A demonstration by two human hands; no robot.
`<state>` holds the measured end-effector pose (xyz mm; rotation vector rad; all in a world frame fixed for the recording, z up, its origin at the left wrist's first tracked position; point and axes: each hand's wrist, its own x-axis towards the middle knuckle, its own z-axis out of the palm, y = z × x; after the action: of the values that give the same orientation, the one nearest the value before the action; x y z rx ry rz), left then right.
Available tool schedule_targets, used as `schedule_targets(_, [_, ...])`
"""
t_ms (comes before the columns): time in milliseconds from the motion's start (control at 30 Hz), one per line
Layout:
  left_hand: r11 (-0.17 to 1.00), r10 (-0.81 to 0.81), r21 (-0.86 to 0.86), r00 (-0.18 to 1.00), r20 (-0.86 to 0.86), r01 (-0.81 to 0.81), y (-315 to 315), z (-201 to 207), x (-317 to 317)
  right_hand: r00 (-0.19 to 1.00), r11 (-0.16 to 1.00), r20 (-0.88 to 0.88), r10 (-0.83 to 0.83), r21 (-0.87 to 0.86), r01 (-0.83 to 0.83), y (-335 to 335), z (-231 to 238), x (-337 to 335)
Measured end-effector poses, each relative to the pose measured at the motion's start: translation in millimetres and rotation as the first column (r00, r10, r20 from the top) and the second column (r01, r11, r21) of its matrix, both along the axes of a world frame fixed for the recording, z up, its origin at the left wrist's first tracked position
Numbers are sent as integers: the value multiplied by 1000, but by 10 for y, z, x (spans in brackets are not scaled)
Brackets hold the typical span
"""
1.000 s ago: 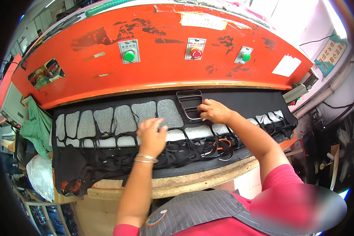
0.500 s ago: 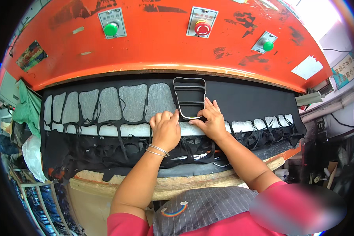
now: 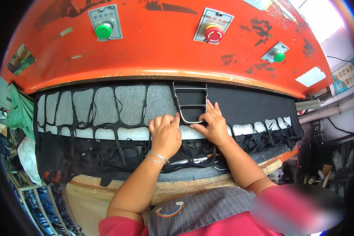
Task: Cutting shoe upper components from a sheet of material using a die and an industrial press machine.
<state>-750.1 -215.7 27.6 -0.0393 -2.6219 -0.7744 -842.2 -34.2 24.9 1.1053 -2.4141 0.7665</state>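
A metal cutting die (image 3: 191,101), a shoe-part-shaped steel frame, lies on a sheet of black fabric (image 3: 247,105) spread over the press bed. My left hand (image 3: 165,133) is curled with its fingertips against the die's lower left edge. My right hand (image 3: 211,125) rests flat with its fingers on the die's lower right rim. Left of the die the fabric shows several cut-out holes (image 3: 129,103) with grey pad beneath.
The big orange press head (image 3: 153,51) overhangs the bed, with green buttons (image 3: 103,30) and a red stop button (image 3: 214,34). Stringy black scraps (image 3: 106,157) hang off the front over the worn wooden table edge (image 3: 177,188). A green cloth (image 3: 19,114) hangs at left.
The view has closed in on the bed. Both hands have come together at the die's lower end; the left hand moved right onto its edge.
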Motion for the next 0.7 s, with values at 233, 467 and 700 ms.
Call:
schedule_targets(233, [999,18,-45,999,32,-16,-24,13,-67,999,997,31,-37,66,34,-7,136,-13])
schedule_targets(467, [904,124,418,991,-47,-93,-590,797,-81,975,874,-131,-181,-477,98,401,1177,-363])
schedule_targets(700, [962,258,116,696,-670,-246,-938,1724,-75,649,682,-350,-675,-633,367,634,1871,-1098])
